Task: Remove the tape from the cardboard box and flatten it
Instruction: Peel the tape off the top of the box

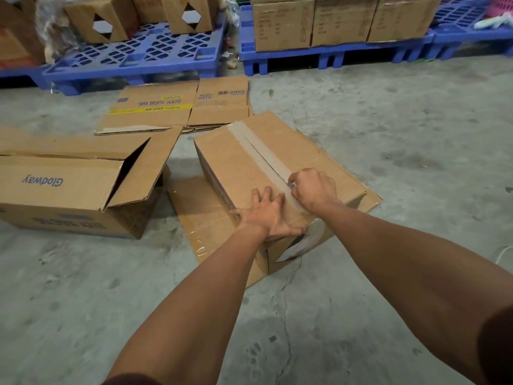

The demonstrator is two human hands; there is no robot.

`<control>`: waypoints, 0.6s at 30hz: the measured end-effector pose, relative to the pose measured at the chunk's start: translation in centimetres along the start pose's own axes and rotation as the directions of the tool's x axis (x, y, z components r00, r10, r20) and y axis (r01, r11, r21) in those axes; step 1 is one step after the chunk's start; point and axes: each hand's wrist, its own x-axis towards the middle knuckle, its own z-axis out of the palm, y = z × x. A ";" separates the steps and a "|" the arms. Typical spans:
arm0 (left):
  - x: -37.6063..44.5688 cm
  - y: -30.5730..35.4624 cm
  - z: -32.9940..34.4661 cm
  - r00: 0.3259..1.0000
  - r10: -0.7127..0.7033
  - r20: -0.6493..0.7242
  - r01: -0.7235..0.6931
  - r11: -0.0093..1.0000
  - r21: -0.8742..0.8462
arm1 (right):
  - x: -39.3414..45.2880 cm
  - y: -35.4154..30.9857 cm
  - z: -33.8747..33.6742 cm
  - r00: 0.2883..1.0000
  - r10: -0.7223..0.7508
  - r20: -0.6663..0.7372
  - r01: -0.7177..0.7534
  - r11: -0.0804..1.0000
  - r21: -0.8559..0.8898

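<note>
On the concrete floor (pixel 388 120), right in front of the person, sits the sealed cardboard box (pixel 238 165), resting partly on a flat sheet of cardboard (pixel 200 218), its top seam turned up so the tape (pixel 263 157) is easy to reach. Left hand (pixel 265 215) lies flat on the near end of the top, fingers spread, likely pressing down so the box won't lift or slide when the strip is pulled. Right hand (pixel 313 190) is curled at the tape line, fingertips pinching at the strip; looks like an edge or a small tool in there, too small to tell which. Tape runs along the whole seam to the far edge, so peeling looks barely begun; flattening not yet done. An open box (pixel 69 184) sits just to the left, flaps up, and flattened boxes (pixel 172 107) lie beyond, probably the done pile. Blue pallets (pixel 144 54) with stacked boxes (pixel 341 20) at the back. Risk: tape tearing short or ripping the paper face.
</note>
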 end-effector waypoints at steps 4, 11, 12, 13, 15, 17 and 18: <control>0.2 0.0 -0.2 1.000 -0.003 0.013 0.003 1.000 0.010 | 1.0 -0.6 0.3 1.000 -0.009 -0.006 0.009 1.000 0.009; 0.2 -0.1 0.2 1.000 -0.005 0.014 0.005 1.000 0.018 | 1.5 -1.9 0.3 0.998 -0.014 0.068 0.022 0.992 -0.121; 0.1 -0.2 0.3 1.000 -0.003 0.004 0.002 1.000 0.021 | 1.5 -2.0 0.1 0.997 -0.014 0.071 0.024 0.991 -0.132; 0.1 -0.2 0.4 1.000 0.002 -0.005 -0.002 1.000 0.026 | 1.4 -1.9 -0.3 0.997 -0.012 0.075 0.022 0.990 -0.140; 0.1 -0.2 0.6 1.000 0.012 -0.024 -0.011 0.999 0.033 | 0.9 -1.7 -1.1 0.996 -0.001 0.087 0.014 0.989 -0.150; 0.3 -0.4 0.5 0.999 0.015 -0.043 -0.013 0.999 0.040 | 0.3 -1.3 -1.7 0.996 0.008 0.094 0.009 0.985 -0.174; 0.4 -0.3 0.5 0.999 0.019 -0.050 -0.017 0.999 0.046 | -0.2 -1.0 -2.0 0.995 0.016 0.098 0.004 0.981 -0.193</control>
